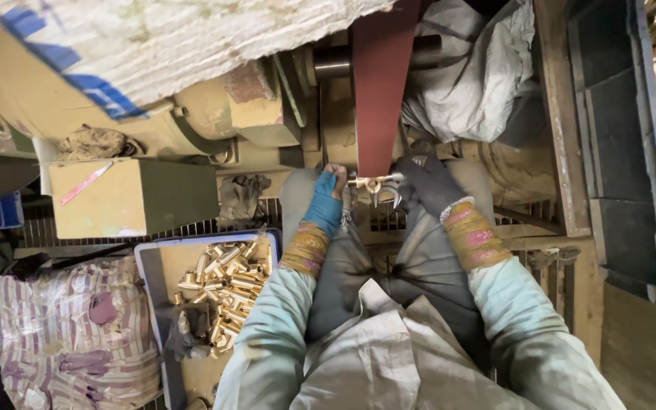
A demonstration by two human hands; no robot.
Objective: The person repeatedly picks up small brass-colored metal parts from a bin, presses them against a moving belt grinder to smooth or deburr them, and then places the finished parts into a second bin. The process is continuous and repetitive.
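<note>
Both hands meet at the near end of a reddish-brown sanding belt that runs away from the viewer over a dusty machine. The left hand, in a blue glove, has its grip clenched on the left end of a small brass fitting. The right hand, in a dark glove, has its grip clenched on the fitting's right end. The fitting lies crosswise between the two hands, pressed up against the lower edge of the belt, with two curved prongs pointing toward the viewer. Both forearms wear worn floral cuffs over pale green sleeves.

To the left and nearer, beside the left elbow, a blue-grey tray holds a heap of brass parts. Farther left of it sits a striped cloth bundle. Beyond the tray stands an olive-green box, with a crumpled rag just beside its right end. At the far right edge a dark bin holds more shiny brass pieces. A grey-white sack lies to the right of the belt
</note>
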